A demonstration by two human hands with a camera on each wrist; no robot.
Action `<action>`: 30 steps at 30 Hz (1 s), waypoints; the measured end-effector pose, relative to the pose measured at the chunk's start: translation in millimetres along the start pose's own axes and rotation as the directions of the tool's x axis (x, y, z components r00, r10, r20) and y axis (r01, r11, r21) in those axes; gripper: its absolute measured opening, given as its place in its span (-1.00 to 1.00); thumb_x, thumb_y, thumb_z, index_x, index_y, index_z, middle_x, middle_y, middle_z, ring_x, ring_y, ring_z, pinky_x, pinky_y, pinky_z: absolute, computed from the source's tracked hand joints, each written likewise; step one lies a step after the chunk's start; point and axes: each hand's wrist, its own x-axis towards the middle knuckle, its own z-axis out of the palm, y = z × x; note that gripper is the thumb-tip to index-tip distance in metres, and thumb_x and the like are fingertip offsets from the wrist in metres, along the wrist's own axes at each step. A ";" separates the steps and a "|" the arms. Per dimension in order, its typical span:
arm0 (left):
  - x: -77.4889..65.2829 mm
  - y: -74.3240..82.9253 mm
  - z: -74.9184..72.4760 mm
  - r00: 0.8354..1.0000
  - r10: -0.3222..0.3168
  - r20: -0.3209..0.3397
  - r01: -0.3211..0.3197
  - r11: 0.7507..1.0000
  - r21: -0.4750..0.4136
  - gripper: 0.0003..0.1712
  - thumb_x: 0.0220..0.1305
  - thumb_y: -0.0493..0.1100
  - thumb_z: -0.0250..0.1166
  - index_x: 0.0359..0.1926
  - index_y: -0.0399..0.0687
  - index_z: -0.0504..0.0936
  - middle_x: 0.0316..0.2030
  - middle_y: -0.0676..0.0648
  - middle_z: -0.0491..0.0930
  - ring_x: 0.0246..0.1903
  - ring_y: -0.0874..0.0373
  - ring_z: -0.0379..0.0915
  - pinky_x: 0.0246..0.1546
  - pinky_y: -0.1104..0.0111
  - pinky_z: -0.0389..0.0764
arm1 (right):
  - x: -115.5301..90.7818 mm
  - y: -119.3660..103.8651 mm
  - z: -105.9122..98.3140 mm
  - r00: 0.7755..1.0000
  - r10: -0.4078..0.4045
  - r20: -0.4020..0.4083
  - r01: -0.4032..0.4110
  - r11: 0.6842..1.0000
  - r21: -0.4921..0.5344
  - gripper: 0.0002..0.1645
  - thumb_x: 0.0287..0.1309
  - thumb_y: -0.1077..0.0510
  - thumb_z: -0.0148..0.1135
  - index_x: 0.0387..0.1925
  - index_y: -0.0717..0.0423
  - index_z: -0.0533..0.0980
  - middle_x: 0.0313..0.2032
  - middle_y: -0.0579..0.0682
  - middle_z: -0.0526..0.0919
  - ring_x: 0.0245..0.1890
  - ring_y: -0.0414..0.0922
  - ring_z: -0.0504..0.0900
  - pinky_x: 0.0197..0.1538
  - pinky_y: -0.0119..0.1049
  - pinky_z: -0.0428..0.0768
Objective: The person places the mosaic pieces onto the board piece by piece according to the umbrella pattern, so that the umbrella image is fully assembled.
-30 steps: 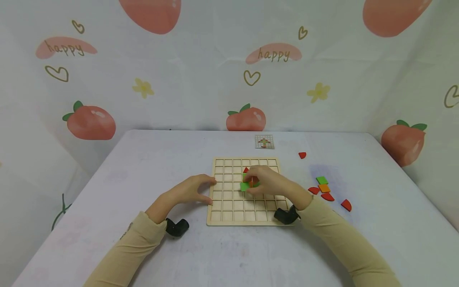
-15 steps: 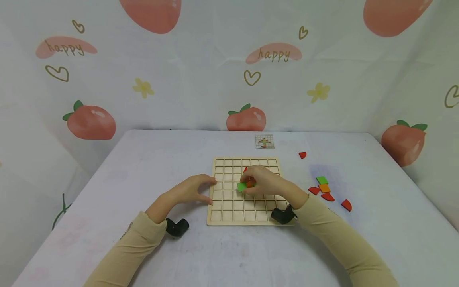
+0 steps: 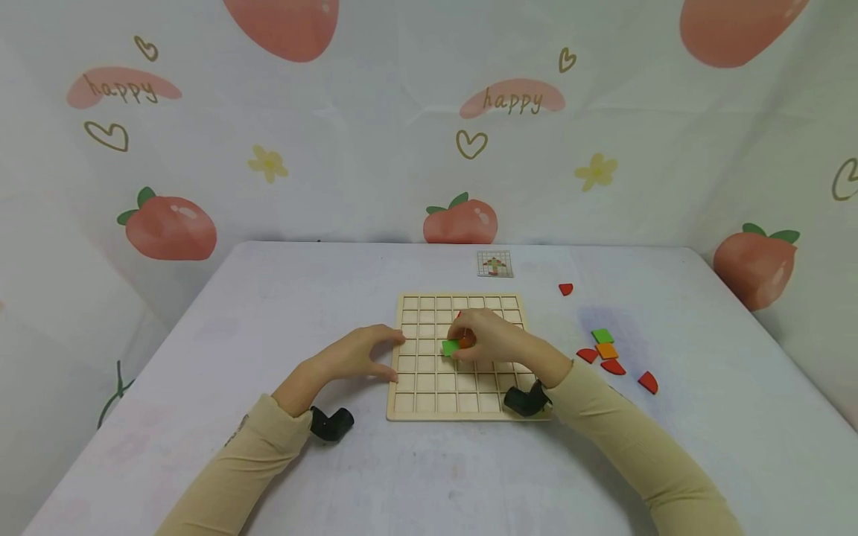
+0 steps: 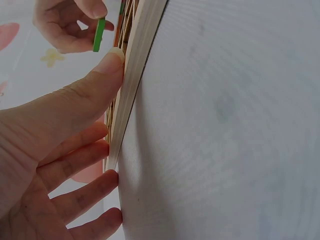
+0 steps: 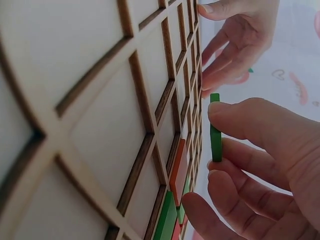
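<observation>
The right hand [image 3: 494,336] pinches a green tile [image 3: 450,348] above the middle of the board [image 3: 425,383]. The left hand [image 3: 357,351], thumb and fingers apart, touches its nine o'clock edge; loose pieces [image 3: 606,351] lie toward three o'clock.

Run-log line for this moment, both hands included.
left hand: touching left edge of grid board | right hand: pinching green tile, held above board | orange tile: on board
</observation>
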 end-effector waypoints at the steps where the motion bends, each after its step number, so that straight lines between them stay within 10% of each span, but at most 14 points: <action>1: -0.1 0.0 0.0 1.000 0.000 0.000 0.000 1.000 -0.002 -0.29 -0.01 -0.05 0.44 0.16 -0.24 0.46 0.21 -0.21 0.43 0.28 -0.14 0.26 0.32 0.03 0.29 | 0.3 -0.1 0.0 1.000 0.003 0.000 -0.003 1.000 0.003 -0.79 0.00 0.16 0.36 -0.29 0.17 0.61 -0.37 -0.03 0.58 -0.39 -0.22 0.49 -0.31 -0.55 0.48; 30: 0.5 1.4 -0.6 1.000 -0.007 0.001 0.007 1.000 -0.025 -0.30 -0.01 -0.06 0.44 0.15 -0.23 0.47 0.21 -0.21 0.43 0.28 -0.13 0.26 0.33 0.05 0.28 | 11.6 -10.3 7.2 0.987 0.159 -0.005 -0.159 0.982 -0.100 -0.75 0.01 0.07 0.37 -0.29 0.13 0.63 -0.34 -0.04 0.64 -0.38 -0.21 0.44 -0.32 -0.45 0.45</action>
